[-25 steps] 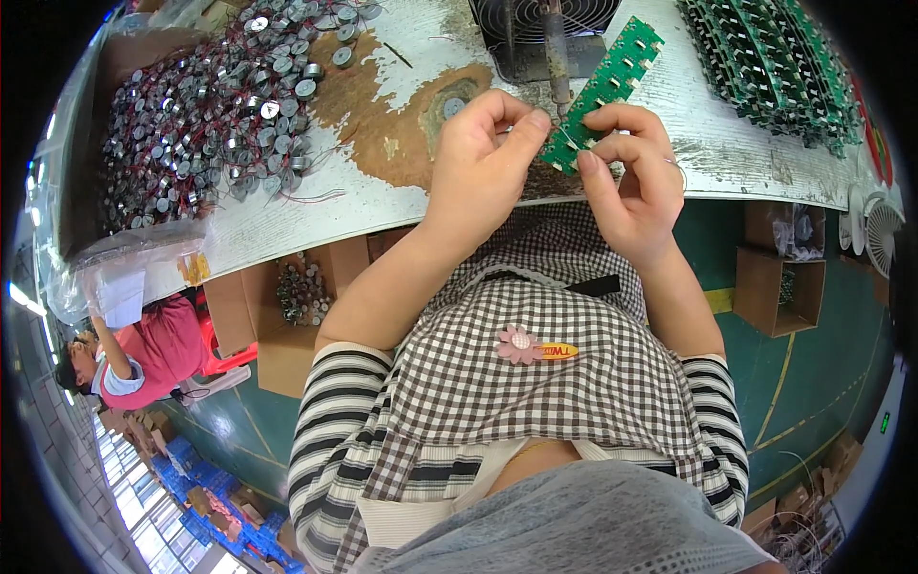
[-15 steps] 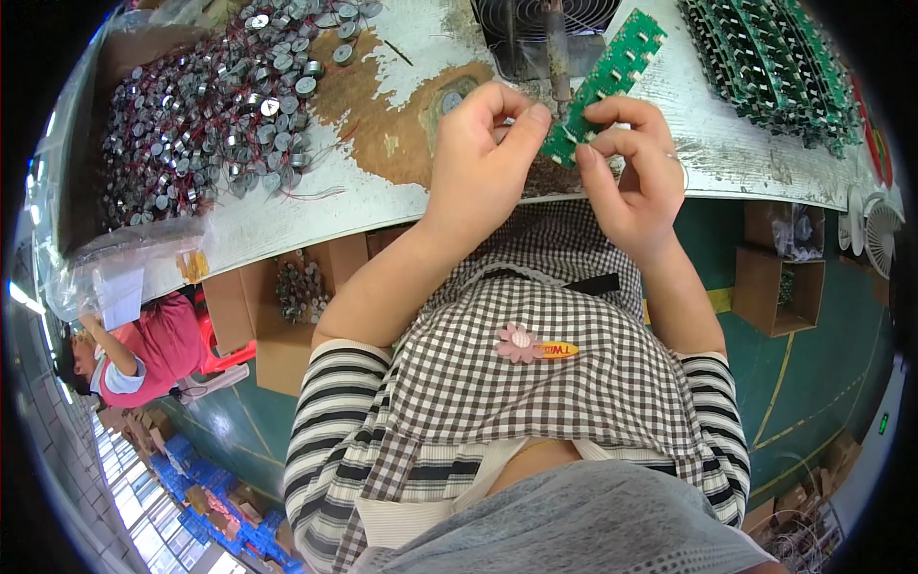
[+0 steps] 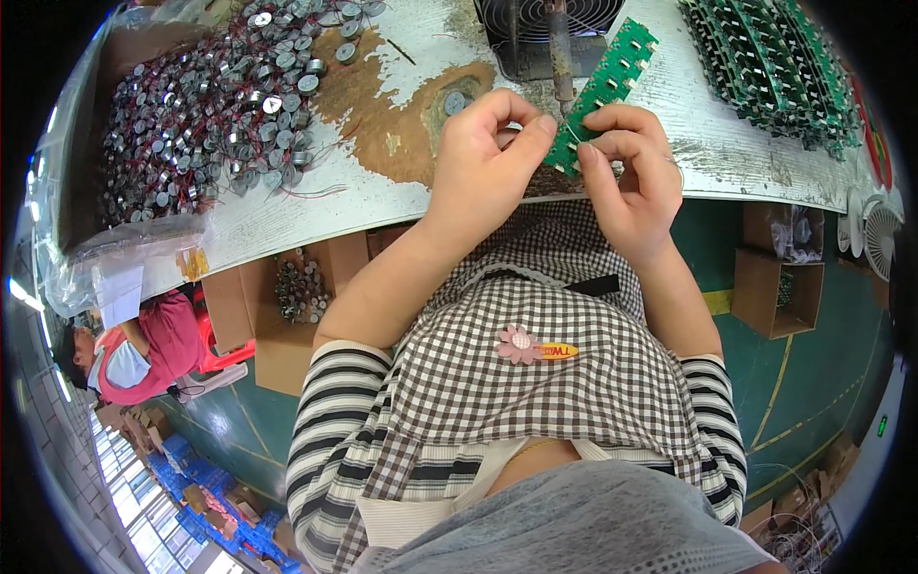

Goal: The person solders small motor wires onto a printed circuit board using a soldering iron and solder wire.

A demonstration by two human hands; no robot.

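From the head camera I look down on both of my hands meeting at the near edge of a worn white-painted workbench (image 3: 688,143) with brown patches where the paint is gone. My left hand (image 3: 483,158) has thumb and forefinger pinched together at the lower end of a long narrow green circuit board strip (image 3: 604,91); whatever small part sits between those fingertips is too tiny for me to make out. My right hand (image 3: 631,177) grasps the same lower end of the strip from the other side, fingers curled over its edge. The strip runs up and to the right from my hands, lying tilted across the bench top, its far end just beside a black wire-grille fan (image 3: 545,29). A thin soldering iron (image 3: 559,53) stands in front of that fan, its tip pointing down close to the strip near my fingers.

To the left, a large heap of small round grey metal components with thin red wires (image 3: 220,96) covers the bench. At the upper right lies a stack of further green circuit boards (image 3: 775,62). Below the bench I see brown cardboard boxes (image 3: 775,287) on a green floor (image 3: 822,383), and at the lower left another person in a red top (image 3: 143,349).
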